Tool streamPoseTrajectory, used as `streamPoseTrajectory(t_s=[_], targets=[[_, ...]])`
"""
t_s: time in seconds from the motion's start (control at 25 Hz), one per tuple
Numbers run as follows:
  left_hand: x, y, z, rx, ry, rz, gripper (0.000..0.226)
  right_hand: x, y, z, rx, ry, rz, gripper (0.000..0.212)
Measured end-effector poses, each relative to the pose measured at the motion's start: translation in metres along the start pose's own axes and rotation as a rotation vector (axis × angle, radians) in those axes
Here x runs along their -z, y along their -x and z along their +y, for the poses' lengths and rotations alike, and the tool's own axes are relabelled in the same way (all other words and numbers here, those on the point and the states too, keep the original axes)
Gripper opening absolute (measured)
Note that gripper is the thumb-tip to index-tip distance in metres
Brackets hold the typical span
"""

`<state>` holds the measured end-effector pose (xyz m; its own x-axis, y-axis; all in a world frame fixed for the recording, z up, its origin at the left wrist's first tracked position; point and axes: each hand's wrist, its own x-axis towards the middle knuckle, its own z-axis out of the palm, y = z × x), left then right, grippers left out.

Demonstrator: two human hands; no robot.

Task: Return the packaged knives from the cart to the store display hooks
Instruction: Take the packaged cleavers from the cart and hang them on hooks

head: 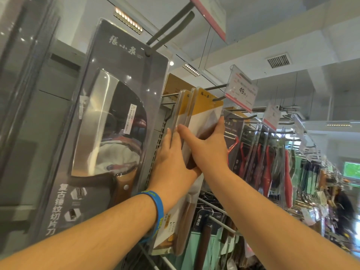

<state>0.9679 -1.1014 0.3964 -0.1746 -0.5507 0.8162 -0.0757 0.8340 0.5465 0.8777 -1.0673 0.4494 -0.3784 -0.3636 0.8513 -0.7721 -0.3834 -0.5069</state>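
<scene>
Item: yellow-topped white carded knife packs [204, 108], hanging on the dark wire display hook [219, 98]. Step: seating the front pack (judged nearly home); push it fully back and keep the cards square. Left hand [171, 158]: grip apart, straight fingers bracing the stack's side. Right hand [208, 148]: grip apart, palm flat on the front pack, thumb at its right edge

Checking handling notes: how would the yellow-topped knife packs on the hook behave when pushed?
The yellow-topped knife packs hang from a hook, so they would probably swing and slide along it. Their flat card backs look fairly stiff. The clear plastic fronts may feel slippery under the right hand.
</scene>
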Motion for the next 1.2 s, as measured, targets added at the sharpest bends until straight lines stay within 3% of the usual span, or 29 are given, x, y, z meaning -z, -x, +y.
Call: streamPoseTrajectory(t_s=[0.32,0.68,1.2], targets=[[0.005,0.000,0.000,0.049,0.027,-0.025,0.103,-0.009,0.000,-0.004,-0.059,0.011,0.000,0.122],[0.006,0.006,0.007,0.012,-0.014,-0.073,0.108,0.003,0.006,-0.004,-0.023,-0.011,0.078,0.107],[0.001,0.006,0.009,0.024,-0.043,-0.064,0.111,0.009,0.006,-0.008,-0.054,0.028,-0.025,0.118]])
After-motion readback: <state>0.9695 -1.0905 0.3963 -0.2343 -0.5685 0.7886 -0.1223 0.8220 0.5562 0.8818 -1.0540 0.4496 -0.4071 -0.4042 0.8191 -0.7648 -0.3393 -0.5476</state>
